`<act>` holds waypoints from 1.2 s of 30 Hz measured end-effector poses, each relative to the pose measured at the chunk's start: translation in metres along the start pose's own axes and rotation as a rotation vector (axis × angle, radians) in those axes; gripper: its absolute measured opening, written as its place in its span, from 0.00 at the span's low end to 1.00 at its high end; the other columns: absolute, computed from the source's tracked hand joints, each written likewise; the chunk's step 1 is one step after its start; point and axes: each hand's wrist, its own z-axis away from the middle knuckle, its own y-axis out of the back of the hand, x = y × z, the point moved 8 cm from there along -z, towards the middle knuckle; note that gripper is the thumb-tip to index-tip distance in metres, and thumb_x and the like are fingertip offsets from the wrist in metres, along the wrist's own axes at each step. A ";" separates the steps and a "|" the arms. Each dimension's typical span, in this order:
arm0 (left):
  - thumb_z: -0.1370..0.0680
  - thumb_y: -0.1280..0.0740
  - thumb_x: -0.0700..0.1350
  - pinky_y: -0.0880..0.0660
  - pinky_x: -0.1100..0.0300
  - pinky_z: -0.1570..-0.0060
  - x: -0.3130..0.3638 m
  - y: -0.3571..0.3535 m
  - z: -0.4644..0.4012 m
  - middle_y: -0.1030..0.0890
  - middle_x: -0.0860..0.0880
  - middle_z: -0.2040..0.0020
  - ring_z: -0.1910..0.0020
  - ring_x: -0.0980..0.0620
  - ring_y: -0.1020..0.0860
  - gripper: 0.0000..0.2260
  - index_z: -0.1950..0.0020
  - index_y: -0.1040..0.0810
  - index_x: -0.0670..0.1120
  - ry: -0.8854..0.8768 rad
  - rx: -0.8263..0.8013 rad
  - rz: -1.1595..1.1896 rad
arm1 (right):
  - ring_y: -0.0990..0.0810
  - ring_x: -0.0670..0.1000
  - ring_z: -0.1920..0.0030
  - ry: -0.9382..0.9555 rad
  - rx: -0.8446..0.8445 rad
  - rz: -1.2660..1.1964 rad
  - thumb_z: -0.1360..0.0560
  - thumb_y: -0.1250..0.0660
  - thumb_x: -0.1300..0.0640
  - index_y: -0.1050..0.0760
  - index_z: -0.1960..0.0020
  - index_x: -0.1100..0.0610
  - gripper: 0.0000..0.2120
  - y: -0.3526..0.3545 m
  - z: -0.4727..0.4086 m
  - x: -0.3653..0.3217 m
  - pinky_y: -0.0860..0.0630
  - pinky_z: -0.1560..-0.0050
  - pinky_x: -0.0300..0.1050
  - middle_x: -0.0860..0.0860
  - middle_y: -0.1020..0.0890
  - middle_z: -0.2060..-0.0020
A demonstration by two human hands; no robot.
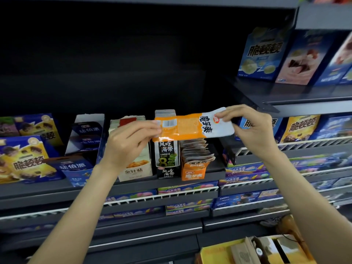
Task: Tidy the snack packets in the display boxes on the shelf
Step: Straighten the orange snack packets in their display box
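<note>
Above orange display box [193, 169], orange-white packet [192, 126] stretched flat

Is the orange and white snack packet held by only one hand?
No, the left hand and right hand pinch opposite ends of the orange and white snack packet.

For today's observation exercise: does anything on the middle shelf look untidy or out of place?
Yes. The packets in the orange display box lean and fan out unevenly. One orange packet is out, held sideways between left hand and right hand.
</note>
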 end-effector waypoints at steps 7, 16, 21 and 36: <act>0.23 0.31 0.40 0.24 0.71 0.58 -0.032 -0.055 -0.023 0.22 0.58 0.55 0.57 0.64 0.21 0.07 0.49 0.25 0.50 0.875 -0.039 0.504 | 0.23 0.43 0.62 -0.527 0.151 -0.213 0.23 0.32 0.55 0.26 0.52 0.48 0.03 0.003 -0.013 0.029 0.26 0.61 0.38 0.43 0.19 0.59; 0.21 0.34 0.49 0.26 0.59 0.45 -0.048 -0.097 -0.022 0.18 0.51 0.45 0.46 0.55 0.21 0.13 0.39 0.22 0.46 0.644 -0.320 0.120 | 0.17 0.44 0.66 -0.352 0.143 0.179 0.22 0.34 0.53 0.28 0.53 0.56 0.07 0.009 -0.033 0.031 0.20 0.66 0.45 0.52 0.17 0.64; 0.21 0.36 0.50 0.41 0.41 0.32 -0.025 -0.129 -0.011 0.18 0.48 0.44 0.38 0.47 0.24 0.14 0.39 0.20 0.47 0.247 -0.600 -0.180 | 0.17 0.47 0.65 -0.225 0.096 0.351 0.21 0.37 0.48 0.25 0.51 0.58 0.13 -0.013 -0.032 0.040 0.21 0.66 0.53 0.49 0.17 0.65; 0.21 0.43 0.47 0.36 0.44 0.33 -0.020 -0.138 0.003 0.18 0.51 0.51 0.47 0.50 0.21 0.15 0.43 0.18 0.47 0.175 -0.573 -0.067 | 0.18 0.60 0.55 -0.115 -0.390 0.631 0.22 0.36 0.52 0.23 0.42 0.55 0.11 -0.104 -0.032 0.087 0.24 0.61 0.51 0.52 0.18 0.49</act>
